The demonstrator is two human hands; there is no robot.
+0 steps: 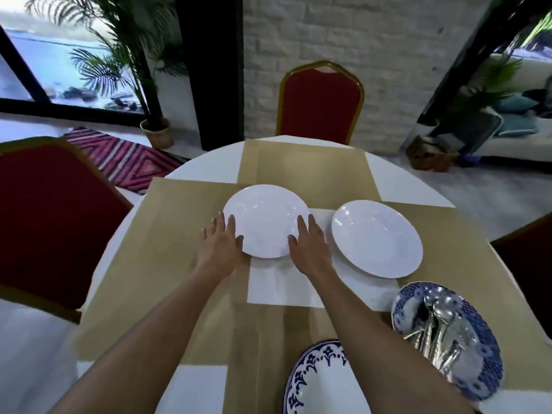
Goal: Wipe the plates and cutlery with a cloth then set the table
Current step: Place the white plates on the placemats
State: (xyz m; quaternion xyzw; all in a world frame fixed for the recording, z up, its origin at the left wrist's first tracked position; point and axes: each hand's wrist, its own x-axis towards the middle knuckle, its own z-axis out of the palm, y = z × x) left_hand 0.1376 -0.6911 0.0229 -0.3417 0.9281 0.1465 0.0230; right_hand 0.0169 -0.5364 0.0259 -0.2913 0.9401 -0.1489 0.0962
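A white plate (pixel 265 219) lies in the middle of the round table (pixel 418 186), partly on a white napkin (pixel 280 285). My left hand (pixel 219 242) touches its left rim with straight fingers, thumb at the near edge. My right hand (pixel 309 242) rests on its right rim the same way. A second white plate (pixel 378 239) lies just to the right. At the near right, a blue patterned plate (pixel 478 380) carries several metal spoons and forks (pixel 439 330). A blue-rimmed white plate (pixel 316 380) sits at the near edge. No cloth is visible.
Tan paper mats (pixel 167 234) cover much of the table. Red chairs stand at the far side (pixel 319 103), at the left (pixel 50 216) and at the right edge (pixel 525 261). A potted palm (pixel 155 127) and a striped rug (pixel 125 156) are beyond the table.
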